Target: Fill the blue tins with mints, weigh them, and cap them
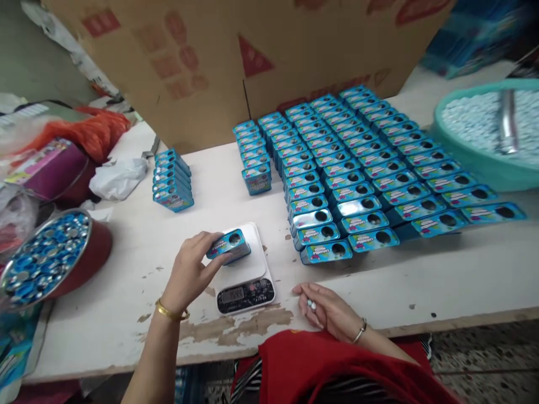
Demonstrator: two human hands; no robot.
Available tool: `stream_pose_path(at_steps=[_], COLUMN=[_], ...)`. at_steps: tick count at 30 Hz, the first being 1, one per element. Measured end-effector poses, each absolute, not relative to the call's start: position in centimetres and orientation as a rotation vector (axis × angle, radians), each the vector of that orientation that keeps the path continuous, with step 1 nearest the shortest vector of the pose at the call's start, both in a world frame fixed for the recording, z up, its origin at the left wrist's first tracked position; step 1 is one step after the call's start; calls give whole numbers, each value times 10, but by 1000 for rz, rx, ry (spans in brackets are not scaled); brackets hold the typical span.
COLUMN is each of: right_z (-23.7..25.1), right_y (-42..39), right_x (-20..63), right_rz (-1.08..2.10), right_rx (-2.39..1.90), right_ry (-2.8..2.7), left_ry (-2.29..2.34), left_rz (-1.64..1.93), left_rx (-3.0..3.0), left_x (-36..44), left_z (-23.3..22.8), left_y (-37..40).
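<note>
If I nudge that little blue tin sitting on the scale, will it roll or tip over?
Probably neither: the blue tin lies flat on the scale, boxy, so it should slide. It looks rigid and likely light, since the left hand grips it with fingertips.

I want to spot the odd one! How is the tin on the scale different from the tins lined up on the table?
The tin on the scale sits alone, gripped by the left hand; the lined-up tins lean together in rows, untouched. It rests on the scale; they rest on the table. Both are blue with a round hole.
</note>
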State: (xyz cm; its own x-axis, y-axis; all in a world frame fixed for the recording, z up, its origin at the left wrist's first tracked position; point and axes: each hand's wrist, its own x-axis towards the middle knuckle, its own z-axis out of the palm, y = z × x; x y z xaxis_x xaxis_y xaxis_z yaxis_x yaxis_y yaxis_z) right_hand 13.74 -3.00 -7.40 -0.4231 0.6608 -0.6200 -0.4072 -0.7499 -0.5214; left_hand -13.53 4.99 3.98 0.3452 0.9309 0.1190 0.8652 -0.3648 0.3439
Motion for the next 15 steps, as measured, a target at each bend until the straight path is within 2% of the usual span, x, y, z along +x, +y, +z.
stream_pose_path(at_steps=[4, 9, 15], right_z=[-83, -90, -97], right_y=[-28, -30, -38], right_x=[131, 126, 128], right_rz=[2192, 2176, 2205], right_rx=[-1101, -1098, -1189], right_ry=[-416, -393, -338], left_ry=[1576, 1628, 1888], left_rz=[486, 476, 741], left_rx=[2555, 2607, 2591], left_x=[-113, -80, -112], left_z=[37, 3, -15], left_y=[105, 177, 186])
